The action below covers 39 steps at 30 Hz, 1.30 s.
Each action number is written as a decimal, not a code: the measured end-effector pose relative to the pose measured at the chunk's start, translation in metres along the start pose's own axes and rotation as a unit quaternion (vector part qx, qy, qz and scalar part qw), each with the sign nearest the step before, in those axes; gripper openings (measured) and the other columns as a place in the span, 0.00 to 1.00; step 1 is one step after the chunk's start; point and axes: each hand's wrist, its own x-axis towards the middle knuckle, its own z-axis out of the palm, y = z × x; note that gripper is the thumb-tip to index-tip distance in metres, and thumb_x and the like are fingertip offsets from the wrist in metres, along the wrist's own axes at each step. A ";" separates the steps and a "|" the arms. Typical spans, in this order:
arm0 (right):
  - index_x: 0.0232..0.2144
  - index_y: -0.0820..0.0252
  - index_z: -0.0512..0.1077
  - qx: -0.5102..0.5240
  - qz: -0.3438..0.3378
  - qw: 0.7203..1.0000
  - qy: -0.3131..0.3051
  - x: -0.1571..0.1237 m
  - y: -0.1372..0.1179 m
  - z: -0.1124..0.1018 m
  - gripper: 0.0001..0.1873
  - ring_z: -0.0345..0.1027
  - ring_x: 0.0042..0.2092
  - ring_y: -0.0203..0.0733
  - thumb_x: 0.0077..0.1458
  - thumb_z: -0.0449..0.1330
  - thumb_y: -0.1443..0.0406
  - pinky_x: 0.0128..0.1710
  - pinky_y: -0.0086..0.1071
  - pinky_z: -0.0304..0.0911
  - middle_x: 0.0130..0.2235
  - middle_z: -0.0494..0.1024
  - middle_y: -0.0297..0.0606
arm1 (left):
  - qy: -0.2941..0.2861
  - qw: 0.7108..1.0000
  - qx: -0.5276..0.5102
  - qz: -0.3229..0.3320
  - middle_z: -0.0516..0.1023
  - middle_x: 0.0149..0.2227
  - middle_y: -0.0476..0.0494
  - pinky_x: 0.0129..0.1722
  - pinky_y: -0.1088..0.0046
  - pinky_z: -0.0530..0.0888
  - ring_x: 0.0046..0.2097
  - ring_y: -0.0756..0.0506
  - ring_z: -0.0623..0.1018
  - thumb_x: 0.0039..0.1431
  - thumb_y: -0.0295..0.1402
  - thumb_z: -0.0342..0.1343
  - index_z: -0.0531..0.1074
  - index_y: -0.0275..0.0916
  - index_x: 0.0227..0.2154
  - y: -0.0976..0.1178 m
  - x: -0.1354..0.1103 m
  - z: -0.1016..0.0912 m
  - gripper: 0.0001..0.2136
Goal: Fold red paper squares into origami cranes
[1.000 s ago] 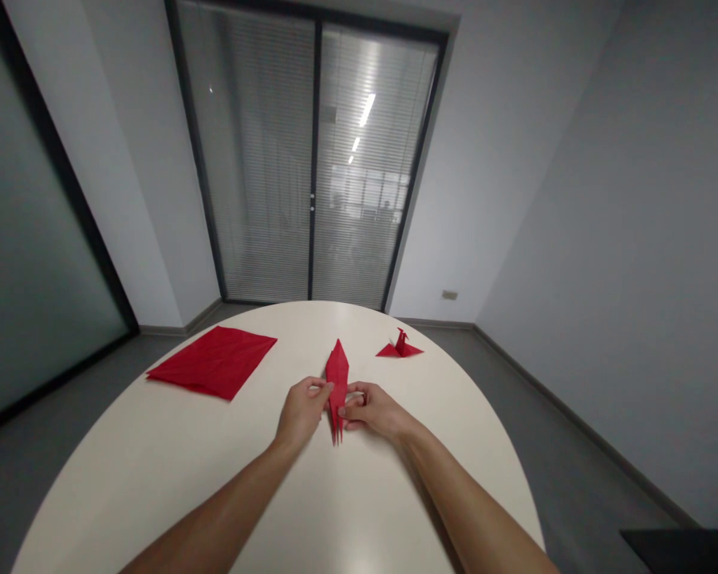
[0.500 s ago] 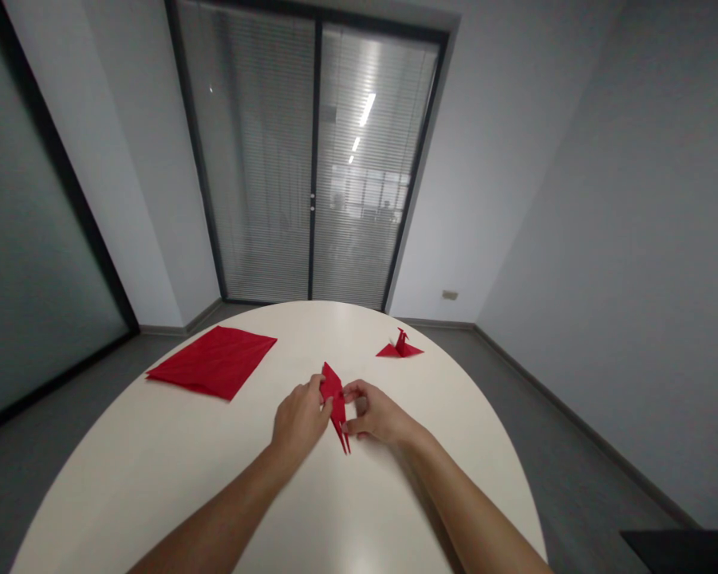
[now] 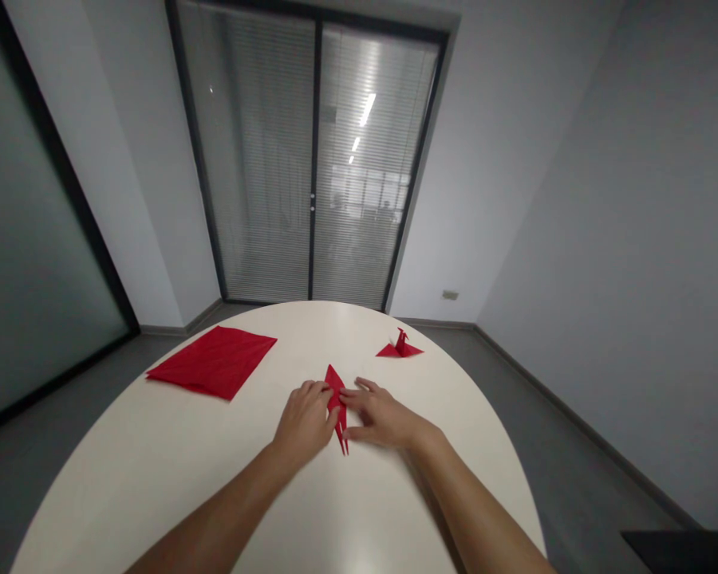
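Note:
A narrow folded red paper point(image 3: 335, 383), partly made origami with a pointed far tip and two thin points toward me, lies on the table between my hands. My left hand point(image 3: 306, 414) holds its left side, fingers curled near the upper part and thumb on the lower part. From the right, my right hand point(image 3: 378, 414) touches the paper with its fingertips, its fingers apart and its thumb beside the thin points. Beyond my right hand stands a finished red paper crane point(image 3: 400, 346) with spread wings.
The round white table point(image 3: 275, 510) carries a stack of red paper sheets point(image 3: 215, 363) at the far left. A dark object point(image 3: 685, 552) shows at the lower right. Behind the table is a glass door point(image 3: 263, 159) with blinds.
The folded paper has turned slightly and now lies straighter, its far tip further right. My right hand's fingers have spread from a pinch at its edge and reach onto the paper.

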 end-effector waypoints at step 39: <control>0.61 0.62 0.70 0.025 0.138 0.962 0.233 0.004 0.043 0.021 0.27 0.58 0.67 0.56 0.60 0.60 0.62 0.67 0.53 0.53 0.65 0.67 0.54 | -0.057 0.980 -0.090 0.168 0.82 0.41 0.44 0.48 0.63 0.69 0.49 0.40 0.74 0.64 0.28 0.55 0.77 0.42 0.39 -0.003 0.000 -0.018 0.06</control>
